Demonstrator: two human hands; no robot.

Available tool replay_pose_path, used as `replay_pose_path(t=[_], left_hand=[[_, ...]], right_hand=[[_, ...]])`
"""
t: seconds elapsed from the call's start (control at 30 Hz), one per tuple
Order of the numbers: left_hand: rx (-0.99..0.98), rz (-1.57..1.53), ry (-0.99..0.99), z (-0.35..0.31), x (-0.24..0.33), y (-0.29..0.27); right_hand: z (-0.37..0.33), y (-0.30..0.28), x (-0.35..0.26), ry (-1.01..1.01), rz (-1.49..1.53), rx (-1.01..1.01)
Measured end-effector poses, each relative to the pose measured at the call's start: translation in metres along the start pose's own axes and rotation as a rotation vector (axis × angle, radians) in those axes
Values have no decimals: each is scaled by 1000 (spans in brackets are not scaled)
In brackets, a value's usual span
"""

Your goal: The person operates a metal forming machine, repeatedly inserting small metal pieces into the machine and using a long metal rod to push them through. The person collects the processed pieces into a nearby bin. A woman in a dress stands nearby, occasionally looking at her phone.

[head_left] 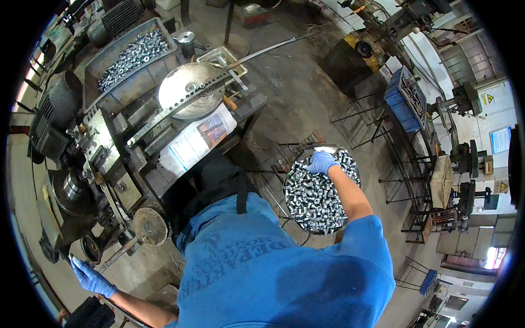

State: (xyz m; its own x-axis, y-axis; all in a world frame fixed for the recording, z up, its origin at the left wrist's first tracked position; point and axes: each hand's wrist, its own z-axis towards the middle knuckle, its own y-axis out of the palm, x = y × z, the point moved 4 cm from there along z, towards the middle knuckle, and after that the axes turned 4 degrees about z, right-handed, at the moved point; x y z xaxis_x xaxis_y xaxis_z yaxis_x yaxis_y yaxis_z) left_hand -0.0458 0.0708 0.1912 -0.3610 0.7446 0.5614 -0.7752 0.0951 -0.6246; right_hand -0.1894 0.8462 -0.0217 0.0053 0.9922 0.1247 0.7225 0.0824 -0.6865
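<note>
Blue-gloved, our right hand [321, 162] rests, fingers partly curled, on the heap of small silvery metal cylinders [314, 199] filling a round dark-rimmed tub [284, 192]; we cannot tell whether it grips one. Our blue-gloved left hand [92, 277] is held out near a black round handwheel [91, 250], fingers fairly straight, apparently empty. We might spill cylinders by scooping roughly, since they lie high; the left hand could snag if that wheel turned.

Right hand [324, 162] seemingly on parts [317, 199] in tub [315, 233], paper [188, 145] on bench [255, 103] at left
</note>
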Motion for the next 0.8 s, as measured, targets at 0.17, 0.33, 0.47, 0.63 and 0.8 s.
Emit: replay_pose_path(t=[0.17, 0.33, 0.47, 0.63, 0.8], left_hand=[[-32, 18, 18, 0, 4, 11], [-42, -224, -153, -11, 38, -2], [-321, -603, -316, -44, 118, 43], [-1218, -1129, -496, -105, 195, 130], [-1169, -1547, -598, -122, 182, 137]], right_hand=[[-12, -8, 5, 43, 124, 149], [-7, -38, -16, -61, 537, 599], [-104, -151, -179, -838, 596, 1038], [-178, -208, -336, -1534, 731, 745], [-191, -212, -391, -1686, 684, 770]])
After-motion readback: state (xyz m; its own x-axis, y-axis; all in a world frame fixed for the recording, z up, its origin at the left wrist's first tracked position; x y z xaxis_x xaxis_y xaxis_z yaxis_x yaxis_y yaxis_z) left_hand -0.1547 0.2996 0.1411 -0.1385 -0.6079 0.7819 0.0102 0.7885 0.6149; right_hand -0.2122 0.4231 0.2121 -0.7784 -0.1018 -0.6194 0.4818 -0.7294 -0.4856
